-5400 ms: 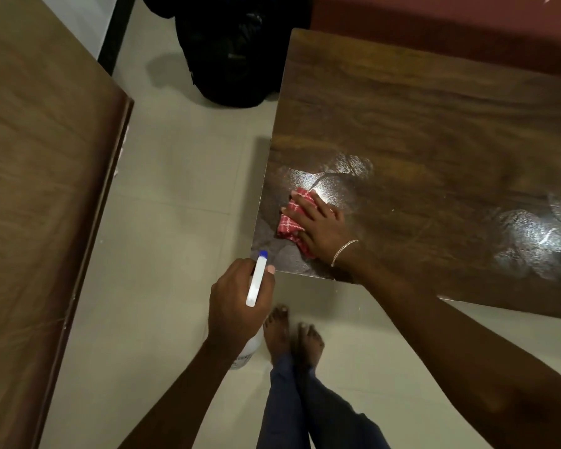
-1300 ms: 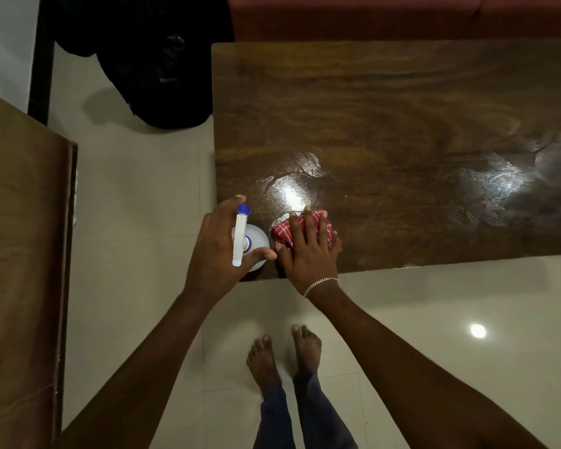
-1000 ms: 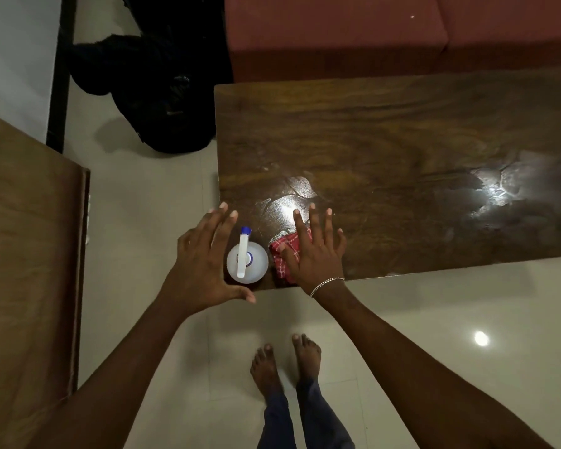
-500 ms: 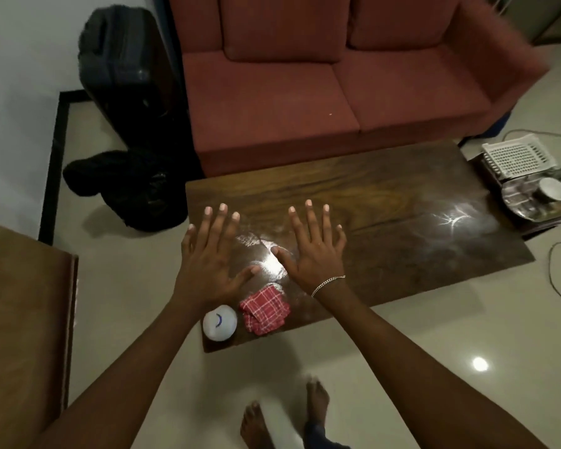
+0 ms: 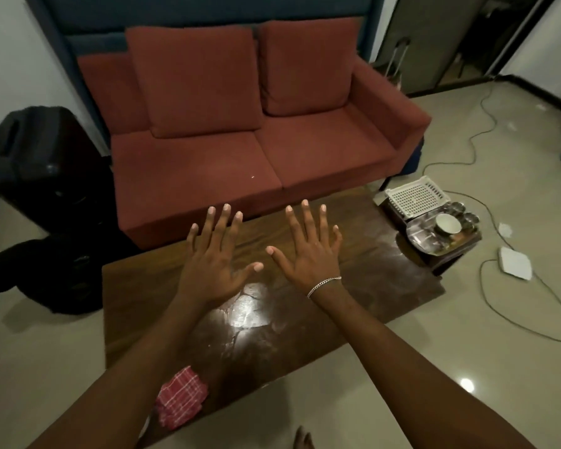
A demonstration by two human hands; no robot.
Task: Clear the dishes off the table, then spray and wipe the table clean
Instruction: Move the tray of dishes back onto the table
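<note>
Holding the left hand (image 5: 212,262) and right hand (image 5: 310,251) spread and empty above the table (image 5: 386,280), the person is now leaving the checked cloth (image 5: 180,400) released at its near corner, so the wiping seems finished.

left hand (image 5: 215,264) off bottle, right hand (image 5: 308,251) off cloth (image 5: 180,400)

A red sofa (image 5: 240,147) with two back cushions stands against the wall. A black suitcase (image 5: 30,157) stands to its left, with a dark bag (image 5: 55,277) on the floor before it. Cables (image 5: 531,319) trail across the pale floor (image 5: 467,367) at right.
</note>
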